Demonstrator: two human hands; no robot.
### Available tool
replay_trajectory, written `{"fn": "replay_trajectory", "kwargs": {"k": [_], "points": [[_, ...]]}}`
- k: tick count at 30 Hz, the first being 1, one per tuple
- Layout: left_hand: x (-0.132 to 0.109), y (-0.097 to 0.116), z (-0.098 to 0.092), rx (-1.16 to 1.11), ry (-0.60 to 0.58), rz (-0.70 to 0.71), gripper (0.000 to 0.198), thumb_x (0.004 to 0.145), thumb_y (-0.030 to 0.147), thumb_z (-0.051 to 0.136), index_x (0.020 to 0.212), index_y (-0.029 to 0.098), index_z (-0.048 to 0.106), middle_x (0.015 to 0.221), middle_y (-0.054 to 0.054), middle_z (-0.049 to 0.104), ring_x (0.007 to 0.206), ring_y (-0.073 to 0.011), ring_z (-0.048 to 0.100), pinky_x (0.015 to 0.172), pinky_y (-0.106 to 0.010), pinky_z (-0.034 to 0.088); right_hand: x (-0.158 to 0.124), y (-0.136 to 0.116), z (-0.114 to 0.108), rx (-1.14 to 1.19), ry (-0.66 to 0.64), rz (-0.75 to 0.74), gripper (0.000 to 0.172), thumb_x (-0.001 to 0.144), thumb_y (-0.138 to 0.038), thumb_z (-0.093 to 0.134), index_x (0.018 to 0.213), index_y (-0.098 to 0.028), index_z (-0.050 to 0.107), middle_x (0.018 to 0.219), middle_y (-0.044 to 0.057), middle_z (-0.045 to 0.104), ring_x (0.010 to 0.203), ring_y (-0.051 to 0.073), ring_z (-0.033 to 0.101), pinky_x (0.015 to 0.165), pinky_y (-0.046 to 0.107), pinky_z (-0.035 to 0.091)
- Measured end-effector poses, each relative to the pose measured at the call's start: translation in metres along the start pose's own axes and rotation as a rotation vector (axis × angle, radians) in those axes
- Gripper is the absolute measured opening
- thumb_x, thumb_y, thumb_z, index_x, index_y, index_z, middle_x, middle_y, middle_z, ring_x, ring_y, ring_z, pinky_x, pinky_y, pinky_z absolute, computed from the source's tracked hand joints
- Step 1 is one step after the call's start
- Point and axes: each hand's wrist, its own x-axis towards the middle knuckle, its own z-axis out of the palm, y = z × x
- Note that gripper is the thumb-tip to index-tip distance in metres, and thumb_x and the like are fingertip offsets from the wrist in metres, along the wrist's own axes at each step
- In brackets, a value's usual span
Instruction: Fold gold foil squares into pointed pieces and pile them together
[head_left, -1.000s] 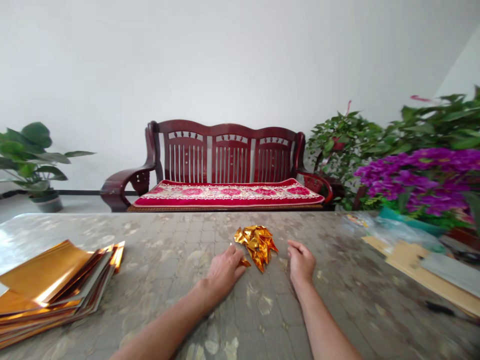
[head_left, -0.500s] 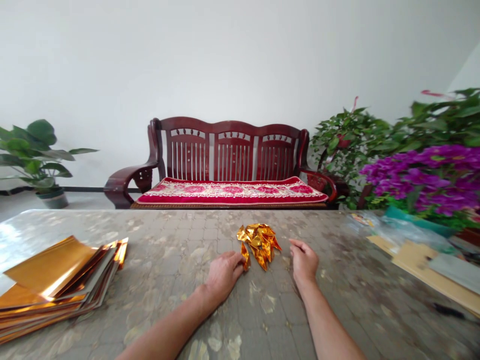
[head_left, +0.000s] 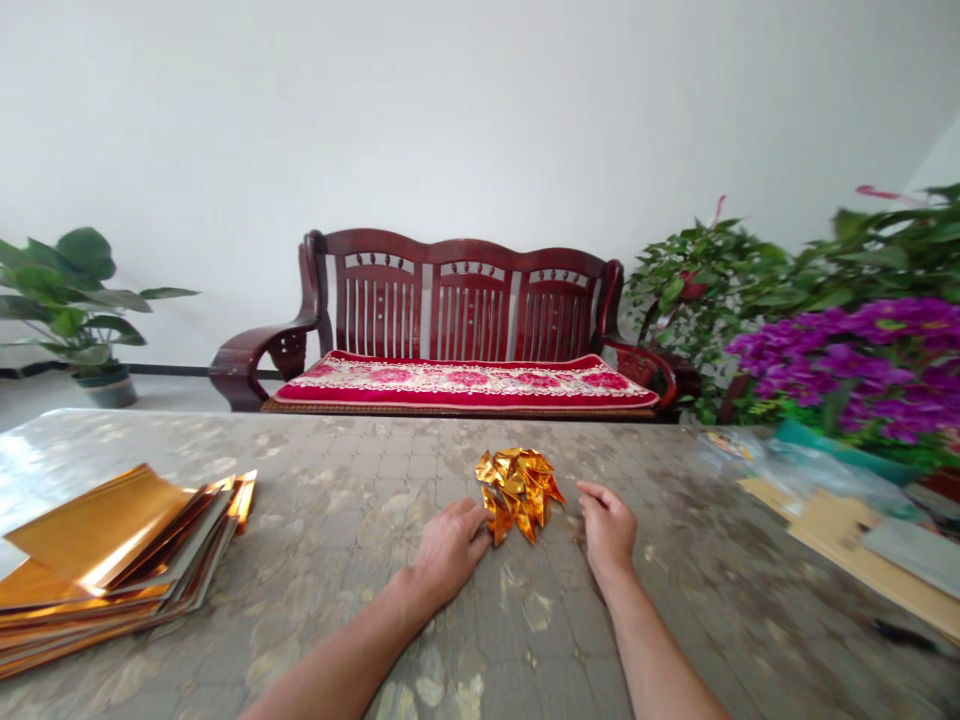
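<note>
Gold foil (head_left: pixel 517 492) separates your left hand (head_left: pixel 450 542), touching it, from your right hand (head_left: pixel 610 528); neither grip is clear. Sheets (head_left: pixel 97 528) and flowers (head_left: pixel 870 365) flank them.

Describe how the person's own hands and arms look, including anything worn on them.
The ungloved left hand and ungloved right hand taper into slim wrists. The left forearm and right forearm are bare as far as they show, with no sleeve, watch, bracelet or cable visible. No bold markings stand out; blur leaves small details on the fingers unclear.
</note>
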Motion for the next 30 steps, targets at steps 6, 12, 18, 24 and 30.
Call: {"fn": "replay_trajectory", "kwargs": {"k": [6,12,18,24,30], "points": [[-0.0041,-0.0013,0.0004,-0.049,0.027,-0.010,0.025,0.078,0.010,0.054,0.095,0.024,0.065,0.096,0.000,0.065,0.090,-0.0156,0.061,0.079,-0.022,0.043,-0.0006,-0.0016,-0.0003,0.014,-0.018,0.011,0.032,0.065,-0.035,0.057,0.085,-0.018,0.076,0.067,0.002,0.072,0.063,0.020,0.061,0.061,0.029,0.045],[-0.0046,-0.0040,0.0031,-0.086,0.052,-0.086,0.024,0.078,0.007,0.049,0.093,0.021,0.062,0.093,-0.002,0.062,0.084,-0.0148,0.060,0.075,-0.022,0.044,-0.0011,-0.0029,-0.0008,0.022,-0.024,0.024,0.032,0.064,-0.032,0.057,0.086,-0.018,0.076,0.074,0.003,0.074,0.065,0.020,0.061,0.061,0.029,0.045],[-0.0043,-0.0075,0.0050,-0.089,0.081,-0.134,0.027,0.079,0.005,0.047,0.094,0.022,0.061,0.097,-0.002,0.060,0.082,-0.0142,0.060,0.077,-0.023,0.044,-0.0013,-0.0029,-0.0001,0.035,-0.025,0.030,0.033,0.063,-0.032,0.057,0.085,-0.018,0.077,0.076,0.004,0.074,0.065,0.020,0.061,0.060,0.029,0.045],[-0.0052,-0.0083,0.0056,-0.068,0.110,-0.114,0.027,0.080,0.005,0.046,0.093,0.023,0.063,0.100,-0.002,0.059,0.087,-0.0148,0.060,0.081,-0.024,0.044,-0.0017,-0.0057,-0.0008,0.037,-0.033,0.028,0.032,0.063,-0.032,0.057,0.083,-0.018,0.077,0.078,0.005,0.075,0.066,0.020,0.061,0.061,0.029,0.046],[-0.0037,-0.0053,0.0004,-0.016,0.189,-0.119,0.033,0.078,0.003,0.047,0.099,0.024,0.060,0.107,-0.002,0.058,0.099,-0.0169,0.057,0.089,-0.027,0.045,-0.0024,-0.0077,-0.0009,0.045,-0.033,0.025,0.032,0.062,-0.031,0.056,0.083,-0.018,0.077,0.076,0.004,0.075,0.066,0.021,0.062,0.061,0.030,0.046]]}}
